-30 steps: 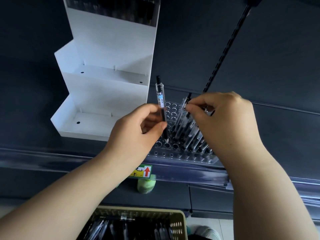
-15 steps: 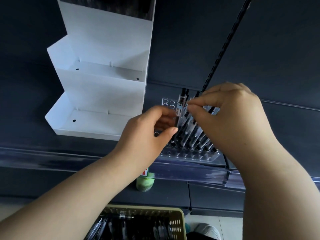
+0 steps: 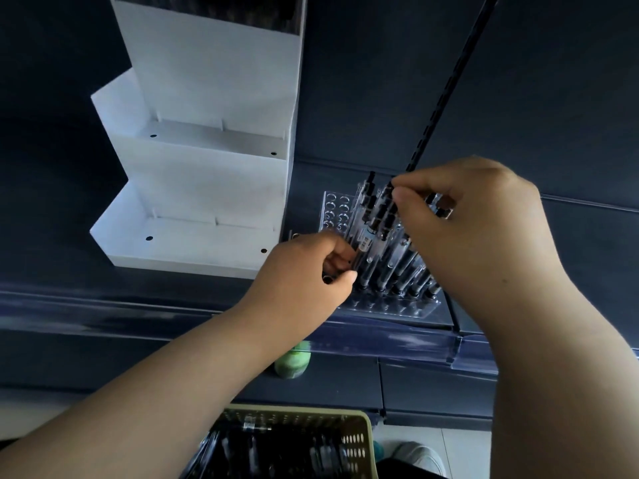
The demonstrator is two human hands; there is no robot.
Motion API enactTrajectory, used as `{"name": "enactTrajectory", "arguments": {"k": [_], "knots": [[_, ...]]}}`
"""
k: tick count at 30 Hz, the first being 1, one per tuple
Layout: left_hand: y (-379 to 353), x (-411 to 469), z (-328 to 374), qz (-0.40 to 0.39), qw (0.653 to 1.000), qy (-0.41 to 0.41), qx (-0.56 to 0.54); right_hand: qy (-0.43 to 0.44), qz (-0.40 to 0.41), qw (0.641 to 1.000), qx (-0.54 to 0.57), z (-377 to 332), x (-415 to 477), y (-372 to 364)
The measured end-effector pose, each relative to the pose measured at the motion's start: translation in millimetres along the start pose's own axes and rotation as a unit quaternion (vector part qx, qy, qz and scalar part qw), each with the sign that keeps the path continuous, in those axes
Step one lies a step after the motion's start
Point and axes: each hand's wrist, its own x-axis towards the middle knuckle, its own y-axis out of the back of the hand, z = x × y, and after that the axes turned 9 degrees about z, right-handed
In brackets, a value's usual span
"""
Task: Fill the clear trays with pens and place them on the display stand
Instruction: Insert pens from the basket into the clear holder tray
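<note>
— What moved?
— My left hand [image 3: 304, 271] sank its pen [image 3: 366, 238] into the clear tray [image 3: 390, 307] on the shelf [image 3: 587, 257], fingers gripping it; my right hand [image 3: 477, 233] pinches another's top.
— What's left?
— Empty holes; the display stand [image 3: 207, 188] has its lower tiers bare.

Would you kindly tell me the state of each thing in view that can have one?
Clear tray: partly filled, left holes empty.
Labelled pen: nearly upright at the tray, pinched by the left hand.
Standing pens: leaning in the tray's holes, one top pinched by the right hand.
Display stand: two lower tiers hold no tray.
Basket: holds more pens.
</note>
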Motion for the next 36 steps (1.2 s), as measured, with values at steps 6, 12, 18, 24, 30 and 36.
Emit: {"name": "enactTrajectory", "arguments": {"k": [6,12,18,24,30,36], "knots": [[1,-1,1,-0.003,1.0,-0.002,0.013,-0.007,-0.01,1.0,-0.012,2,0,1],[3,-3,1,-0.027,0.999,0.011,0.037,-0.005,-0.032,0.999,-0.018,2,0,0],[1,-3,-4,-0.019,0.999,0.03,0.037,0.008,-0.041,0.999,-0.029,0,-1,0],[15,-11,-5,0.006,0.999,-0.004,0.054,0.071,0.016,0.997,-0.031,-7,-15,1],[46,-45,-7,-0.004,0.974,-0.122,0.191,0.126,0.041,0.991,-0.024,-11,-62,-1],[68,-105,-20,-0.09,0.94,-0.16,0.288,0.119,-0.07,0.99,-0.04,-8,-119,-4]]}}
